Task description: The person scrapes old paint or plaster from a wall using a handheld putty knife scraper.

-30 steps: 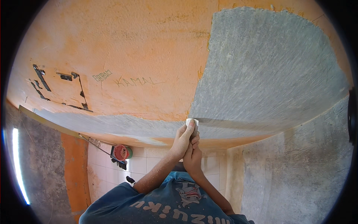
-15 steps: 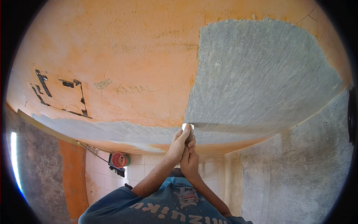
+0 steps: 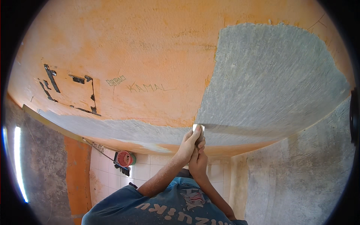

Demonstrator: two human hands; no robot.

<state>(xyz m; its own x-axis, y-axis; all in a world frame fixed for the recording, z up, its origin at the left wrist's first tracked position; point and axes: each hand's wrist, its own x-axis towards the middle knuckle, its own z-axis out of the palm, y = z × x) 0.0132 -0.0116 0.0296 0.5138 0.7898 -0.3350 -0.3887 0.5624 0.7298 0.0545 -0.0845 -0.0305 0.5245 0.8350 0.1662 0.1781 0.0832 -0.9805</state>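
Both of your hands are raised overhead and stacked on 1 tool: your left hand sits higher, its fingers curled shut around the handle of the small metal scraper blade, and your right hand sits just below it, wrapped around the same handle so that the 2 hands touch. Neither set of fingers is spread; they are clamped on the tool, though the handle itself is hidden inside your grip and you cannot see its shape or colour. The pale, shiny blade shows just above your left fingertips and is pressed against the orange painted ceiling, right at the lower corner of the large grey scraped patch of bare plaster where it meets a narrower grey scraped strip running off to your left. Well to the left on the ceiling is a square outline of dark cut marks. Below, a white tiled wall carries a round red and green fitting, and a rough grey cement wall rises on your right. Your blue printed shirt fills the lower edge.
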